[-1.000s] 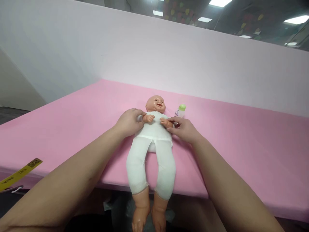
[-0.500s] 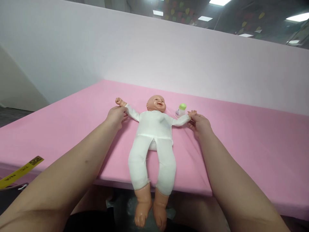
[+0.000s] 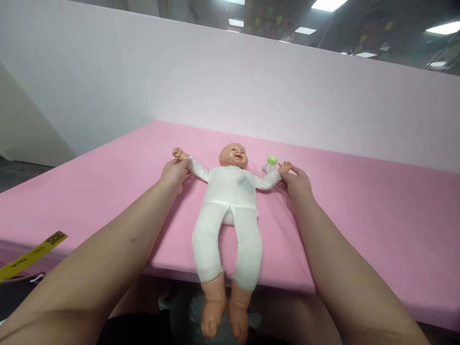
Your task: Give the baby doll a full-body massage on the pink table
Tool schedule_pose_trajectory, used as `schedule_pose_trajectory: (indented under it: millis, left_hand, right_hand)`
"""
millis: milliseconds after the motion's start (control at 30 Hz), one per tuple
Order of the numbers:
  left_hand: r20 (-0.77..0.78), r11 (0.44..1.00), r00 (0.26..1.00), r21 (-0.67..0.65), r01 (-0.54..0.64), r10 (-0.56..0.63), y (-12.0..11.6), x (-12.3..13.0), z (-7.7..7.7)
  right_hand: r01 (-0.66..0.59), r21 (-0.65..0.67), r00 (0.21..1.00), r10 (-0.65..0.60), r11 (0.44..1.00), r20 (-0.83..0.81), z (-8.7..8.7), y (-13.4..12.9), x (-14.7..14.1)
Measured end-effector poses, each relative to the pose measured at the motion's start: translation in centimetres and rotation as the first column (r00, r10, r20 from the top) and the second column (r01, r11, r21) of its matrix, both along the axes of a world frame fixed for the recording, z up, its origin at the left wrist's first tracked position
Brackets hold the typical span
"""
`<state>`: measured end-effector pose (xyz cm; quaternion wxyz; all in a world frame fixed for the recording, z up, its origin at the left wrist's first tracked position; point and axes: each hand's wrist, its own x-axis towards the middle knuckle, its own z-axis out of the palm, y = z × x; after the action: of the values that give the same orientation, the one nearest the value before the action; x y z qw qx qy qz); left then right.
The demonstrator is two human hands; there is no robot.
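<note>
Doll in white clothes lies face up on the pink desk, its feet past the near edge, and I have my left hand closed narrowly round one of its wrists and my right hand pinching the other, both arms spread wide. Beside the doll's head, just beyond the arm at my right hand, I see a small clear bottle with a green cap; I cannot tell what it contains.
</note>
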<state>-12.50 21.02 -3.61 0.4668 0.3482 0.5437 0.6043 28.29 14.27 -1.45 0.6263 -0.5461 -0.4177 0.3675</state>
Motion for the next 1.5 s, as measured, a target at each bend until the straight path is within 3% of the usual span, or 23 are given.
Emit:
schedule_pose_trajectory:
  millis: [100,167,233,333,433,567,733,833,900,967,1033,1133,1200,1300,1400,1500]
  left_hand:
    - [-0.099,0.999,0.995,0.041,-0.014,0.019,-0.6,0.3,0.1]
    - [-0.247,0.995,0.966,0.080,-0.059,0.077,-1.3,0.6,0.5]
    - [-0.415,0.988,0.902,0.140,-0.066,0.119,-2.1,0.9,1.0]
    - [-0.618,0.974,0.781,0.218,0.061,0.090,-3.7,1.7,2.2]
    - [-0.802,0.935,0.593,0.259,0.242,0.069,-5.3,2.9,3.4]
    - [-0.963,0.878,0.267,0.097,0.469,-0.037,-6.8,4.4,4.4]
    - [-0.998,0.853,-0.039,-0.054,0.520,-0.039,-7.9,4.9,5.0]
    - [-0.991,0.856,-0.136,-0.079,0.511,-0.010,-8.3,4.9,5.1]
    - [-0.994,0.855,-0.113,-0.059,0.515,0.000,-8.3,5.0,5.1]
    - [-1.000,0.849,-0.011,-0.012,0.529,-0.007,-8.2,5.0,4.9]
    - [-0.986,0.851,0.161,0.058,0.521,-0.031,-7.8,4.8,4.7]
    - [-0.873,0.899,0.482,0.154,0.409,-0.070,-6.7,4.0,4.1]
    - [-0.729,0.939,0.677,0.159,0.305,-0.097,-5.7,3.3,3.6]
    - [-0.392,0.973,0.912,0.137,0.188,-0.121,-4.0,2.3,2.7]
    - [-0.068,0.986,0.990,0.099,0.131,-0.125,-2.5,1.8,2.0]
    - [0.057,0.993,0.992,-0.003,0.115,-0.115,-1.7,1.7,1.5]
  right_hand:
    - [-0.056,0.170,0.992,0.036,0.984,0.118,1.0,-1.1,-2.6]
    - [-0.138,0.270,0.972,0.078,0.953,0.222,1.7,-2.0,-4.6]
    - [-0.221,0.281,0.927,0.111,0.934,0.359,2.3,-3.1,-6.3]
    - [-0.333,0.190,0.815,0.181,0.924,0.551,3.1,-4.5,-8.1]
    - [-0.440,0.103,0.723,0.284,0.892,0.630,3.8,-5.5,-8.8]
    - [-0.487,0.017,0.693,0.375,0.873,0.616,4.2,-5.7,-8.5]
    - [-0.554,0.000,0.644,0.429,0.832,0.634,3.7,-4.8,-7.5]
    - [-0.603,0.007,0.617,0.461,0.798,0.637,3.4,-4.4,-7.1]
    - [-0.619,-0.028,0.599,0.494,0.785,0.630,3.2,-4.2,-6.8]
    - [-0.583,-0.082,0.621,0.508,0.809,0.597,2.8,-3.9,-6.4]
    - [-0.528,-0.112,0.689,0.501,0.842,0.523,2.3,-3.4,-5.8]
    - [-0.455,-0.001,0.848,0.433,0.891,0.306,1.7,-2.4,-4.4]
    - [-0.346,0.085,0.934,0.335,0.934,0.122,1.4,-1.6,-3.1]
    - [-0.146,0.085,0.986,0.153,0.986,-0.073,0.8,-0.4,-0.7]
    - [-0.028,-0.018,0.987,0.024,0.999,-0.161,-0.1,0.8,1.5]
    - [0.007,-0.163,0.982,-0.038,0.987,-0.187,-1.2,1.5,2.8]
